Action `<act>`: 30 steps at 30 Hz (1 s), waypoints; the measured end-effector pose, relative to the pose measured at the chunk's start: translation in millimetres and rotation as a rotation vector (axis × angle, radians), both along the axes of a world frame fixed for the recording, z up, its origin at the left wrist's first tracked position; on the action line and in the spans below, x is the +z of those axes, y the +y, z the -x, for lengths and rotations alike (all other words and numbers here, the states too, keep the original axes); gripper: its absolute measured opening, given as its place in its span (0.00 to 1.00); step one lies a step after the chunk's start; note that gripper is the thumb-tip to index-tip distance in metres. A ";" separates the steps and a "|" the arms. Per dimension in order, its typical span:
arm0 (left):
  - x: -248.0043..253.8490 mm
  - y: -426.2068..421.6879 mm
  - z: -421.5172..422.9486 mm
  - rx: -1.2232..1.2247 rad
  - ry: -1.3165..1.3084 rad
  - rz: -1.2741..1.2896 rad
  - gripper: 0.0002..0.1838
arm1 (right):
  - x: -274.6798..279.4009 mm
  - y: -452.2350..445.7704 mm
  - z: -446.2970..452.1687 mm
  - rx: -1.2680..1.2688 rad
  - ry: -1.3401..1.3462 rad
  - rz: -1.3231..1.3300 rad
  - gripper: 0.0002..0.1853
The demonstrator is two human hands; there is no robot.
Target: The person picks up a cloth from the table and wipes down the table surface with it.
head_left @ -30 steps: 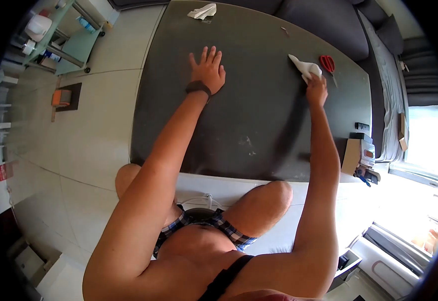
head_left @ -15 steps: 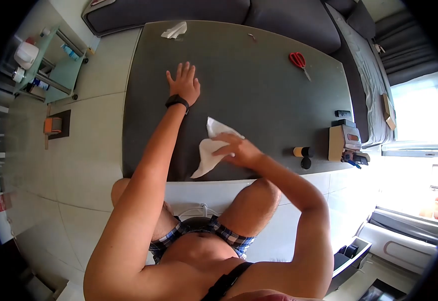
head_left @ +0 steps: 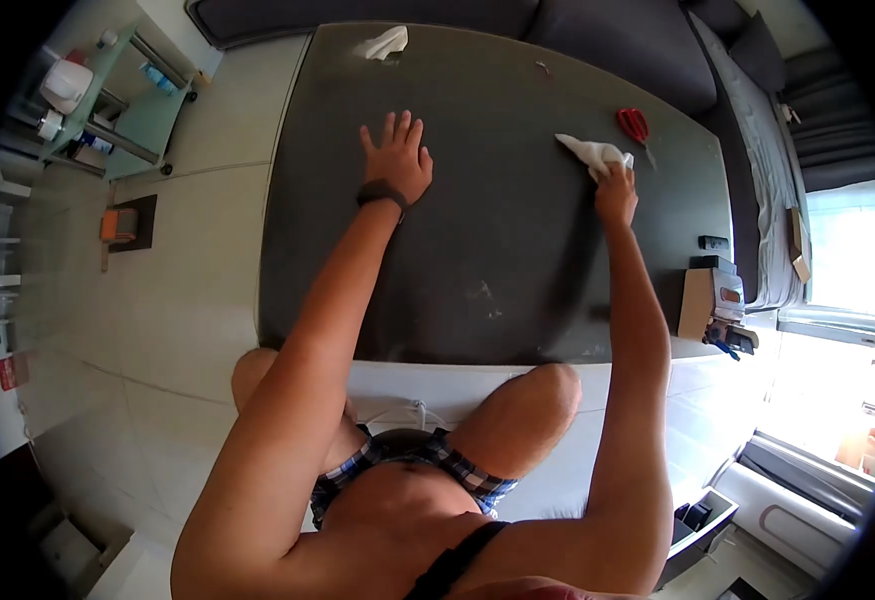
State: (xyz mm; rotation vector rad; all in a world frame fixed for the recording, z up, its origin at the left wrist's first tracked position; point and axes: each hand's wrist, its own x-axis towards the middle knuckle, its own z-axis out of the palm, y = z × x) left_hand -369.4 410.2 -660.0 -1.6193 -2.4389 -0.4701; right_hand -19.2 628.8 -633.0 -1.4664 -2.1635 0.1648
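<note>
My left hand (head_left: 399, 165) lies flat on the dark tabletop (head_left: 477, 210), fingers spread, with a black band on the wrist. Reaching out to the far right, my right hand (head_left: 615, 195) is closed on a crumpled white tissue (head_left: 594, 153) that touches the table. Just beyond it lie red-handled scissors (head_left: 633, 125), apart from the tissue. Another white tissue (head_left: 387, 43) rests near the far left edge. Pale smudges (head_left: 484, 290) mark the surface nearer to me.
A box-like holder (head_left: 712, 303) with tools stands at the right edge, beside a small black object (head_left: 713, 242). A tiny reddish item (head_left: 543, 68) lies at the far side. A grey sofa (head_left: 627, 50) borders the back; a glass-shelf trolley (head_left: 142, 130) stands left.
My right hand has carried the tissue from the near middle to the far right, by the scissors. My left hand stays flat. The small yellow-and-black jar is now hidden by my right arm.
</note>
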 end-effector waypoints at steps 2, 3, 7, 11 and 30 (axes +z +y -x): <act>-0.9 3.3 1.0 0.002 0.001 -0.005 0.29 | 2.2 -18.9 0.5 0.097 -0.029 0.054 0.12; -2.9 1.9 0.3 0.002 -0.004 0.006 0.29 | 4.2 -37.9 1.3 0.156 -0.024 0.074 0.14; -5.2 3.1 1.2 -0.007 -0.010 -0.021 0.29 | 19.3 -144.3 21.3 0.568 -0.096 0.237 0.19; -7.7 2.7 0.6 0.010 0.005 -0.015 0.28 | 38.5 -223.5 32.2 1.153 -0.033 0.356 0.26; 7.5 0.2 -3.9 0.011 -0.018 0.046 0.30 | -10.8 12.5 130.1 0.336 -0.032 0.090 0.23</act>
